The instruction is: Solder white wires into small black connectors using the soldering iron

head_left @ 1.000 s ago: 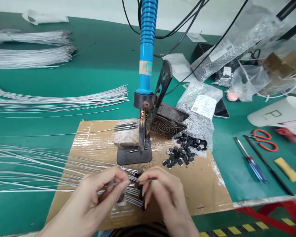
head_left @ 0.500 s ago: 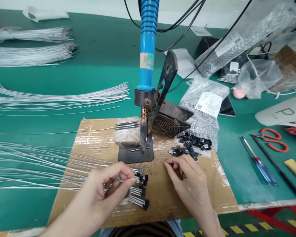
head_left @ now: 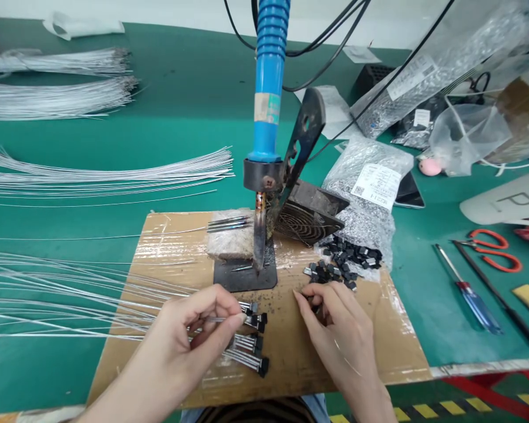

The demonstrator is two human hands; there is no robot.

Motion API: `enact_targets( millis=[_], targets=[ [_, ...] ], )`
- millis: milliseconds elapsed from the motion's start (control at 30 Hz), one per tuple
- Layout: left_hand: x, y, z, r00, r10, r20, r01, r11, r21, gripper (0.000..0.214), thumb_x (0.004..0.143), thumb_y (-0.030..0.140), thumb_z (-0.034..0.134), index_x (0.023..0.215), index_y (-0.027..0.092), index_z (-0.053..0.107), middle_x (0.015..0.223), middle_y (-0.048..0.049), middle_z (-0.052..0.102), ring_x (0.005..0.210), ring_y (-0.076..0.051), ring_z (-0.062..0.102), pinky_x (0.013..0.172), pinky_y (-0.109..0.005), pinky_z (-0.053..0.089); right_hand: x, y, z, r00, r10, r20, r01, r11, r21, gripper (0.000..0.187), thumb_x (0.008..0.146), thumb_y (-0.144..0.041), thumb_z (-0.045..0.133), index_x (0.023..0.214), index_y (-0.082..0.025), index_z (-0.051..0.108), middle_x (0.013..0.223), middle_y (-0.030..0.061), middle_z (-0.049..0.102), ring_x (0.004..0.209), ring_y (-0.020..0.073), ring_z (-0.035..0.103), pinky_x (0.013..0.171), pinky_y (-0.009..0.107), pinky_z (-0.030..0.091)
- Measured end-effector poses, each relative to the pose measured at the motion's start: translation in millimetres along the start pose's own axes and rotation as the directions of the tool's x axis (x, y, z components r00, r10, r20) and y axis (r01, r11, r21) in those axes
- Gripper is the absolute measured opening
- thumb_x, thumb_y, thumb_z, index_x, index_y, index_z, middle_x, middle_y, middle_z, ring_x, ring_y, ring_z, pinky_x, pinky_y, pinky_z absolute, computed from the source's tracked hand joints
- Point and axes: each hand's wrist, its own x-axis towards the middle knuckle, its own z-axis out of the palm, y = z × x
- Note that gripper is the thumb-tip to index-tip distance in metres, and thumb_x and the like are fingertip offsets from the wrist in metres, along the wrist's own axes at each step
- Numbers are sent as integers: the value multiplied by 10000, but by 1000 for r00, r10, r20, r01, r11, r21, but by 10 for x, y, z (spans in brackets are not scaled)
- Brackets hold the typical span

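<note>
My left hand (head_left: 189,341) is closed in a pinch on a thin grey wire (head_left: 214,319), over the front-left of the cardboard. Around its fingertips lie several wires ending in black connectors (head_left: 263,367). My right hand (head_left: 339,329) is curled at the near edge of a heap of loose black connectors (head_left: 357,255). Its thumb and forefinger close around a small black part, mostly hidden by the fingers. Beyond both hands stands a soldering iron (head_left: 267,117) with a blue handle, tip down in its bracket, above a dark plate (head_left: 247,281).
The cardboard sheet (head_left: 397,352) lies on a green bench. A small fan (head_left: 311,217) and a bubble-wrap bag (head_left: 370,170) stand behind the heap. To the right are a screwdriver (head_left: 476,302) and red-handled scissors (head_left: 496,255). Wire bundles (head_left: 127,170) stretch along the left.
The whole view has shifted slightly to the right. Both hands keep nearly the same place and grip; the right fingers are curled a little differently.
</note>
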Motion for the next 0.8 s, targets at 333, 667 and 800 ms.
enact_targets(
  millis=[333, 667, 800],
  targets=[
    [57, 31, -2, 1000, 12, -28, -13, 999, -43, 363, 998, 515, 550, 833, 199, 617, 665, 24, 455, 609, -132, 372, 548, -252, 317, -84, -127, -72, 968, 250, -10, -239, 933, 268, 82, 988, -305, 709, 993, -223, 699, 790, -11, 767, 644, 128, 744, 650, 218, 623],
    [84, 118, -16, 996, 21, -91, -24, 999, -33, 326, 963, 462, 593, 787, 189, 629, 639, 18, 484, 579, -125, 414, 519, -233, 349, 49, -366, -125, 923, 358, 142, -380, 784, 490, 160, 1013, -326, 623, 1020, -241, 759, 864, 19, 682, 718, 142, 637, 706, 288, 537],
    [108, 140, -4, 995, 21, -93, -28, 997, -72, 315, 945, 449, 622, 776, 183, 624, 641, 19, 489, 581, -119, 422, 514, -218, 348, 45, -435, -105, 866, 454, 211, -492, 692, 528, 125, 974, -353, 691, 1040, -251, 721, 823, 1, 680, 726, 149, 644, 690, 279, 525]
  ],
)
